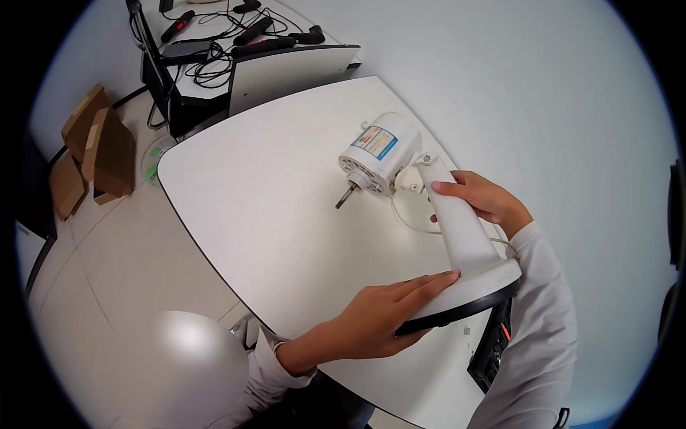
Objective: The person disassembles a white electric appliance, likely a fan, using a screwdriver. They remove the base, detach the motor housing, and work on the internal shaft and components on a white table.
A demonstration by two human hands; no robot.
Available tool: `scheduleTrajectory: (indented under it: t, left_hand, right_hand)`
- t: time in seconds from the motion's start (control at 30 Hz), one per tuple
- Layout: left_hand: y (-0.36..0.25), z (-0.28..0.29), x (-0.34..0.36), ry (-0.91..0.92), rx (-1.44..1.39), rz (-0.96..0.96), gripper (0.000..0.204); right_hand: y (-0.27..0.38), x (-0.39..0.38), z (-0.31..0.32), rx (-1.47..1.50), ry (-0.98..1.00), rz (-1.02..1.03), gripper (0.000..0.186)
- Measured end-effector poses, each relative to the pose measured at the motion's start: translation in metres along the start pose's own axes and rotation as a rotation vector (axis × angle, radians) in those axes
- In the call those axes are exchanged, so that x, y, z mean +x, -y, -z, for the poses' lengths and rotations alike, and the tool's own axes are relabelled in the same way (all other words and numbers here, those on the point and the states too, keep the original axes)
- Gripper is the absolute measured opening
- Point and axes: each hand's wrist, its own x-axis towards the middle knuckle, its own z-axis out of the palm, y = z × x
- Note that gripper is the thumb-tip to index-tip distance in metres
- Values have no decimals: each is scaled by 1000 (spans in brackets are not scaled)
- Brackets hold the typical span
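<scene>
A white fan stand [457, 229] with a wide, black-rimmed base leans over the desk. My left hand [375, 318] grips the base from the left, fingers over its top and round the rim. My right hand [486, 200] is closed on the column near its upper part. At the column's top, by a hinge bracket [412, 179], is a white motor [380, 150] with a label and a bare metal shaft [345, 196] pointing down-left. A pale cable [421, 227] runs from it behind the column.
The white desk [243, 186] adjoins a wall at right. A dark object [489, 343] lies under the base at right. Behind, a panel [293, 75] fronts another desk with cables and black hand devices [254, 32]. Opened cardboard boxes [107, 150] stand on the floor at left.
</scene>
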Motion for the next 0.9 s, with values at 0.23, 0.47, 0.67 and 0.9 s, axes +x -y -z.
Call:
scheduleTrajectory:
  t: [0.23,0.47,0.67,0.9]
  left_hand:
    - [12,5,2,-46,49,-95,78]
    - [15,4,27,103,214,-232,77]
    - [24,-30,35,217,487,-479,61]
    - [37,-63,25,311,778,-707,49]
  right_hand:
    - [-8,7,-4,90,-45,107,66]
    - [-33,-18,15,244,-231,364,56]
    - [-85,-64,17,393,-402,598,53]
    - [-152,-106,1,515,-479,711,60]
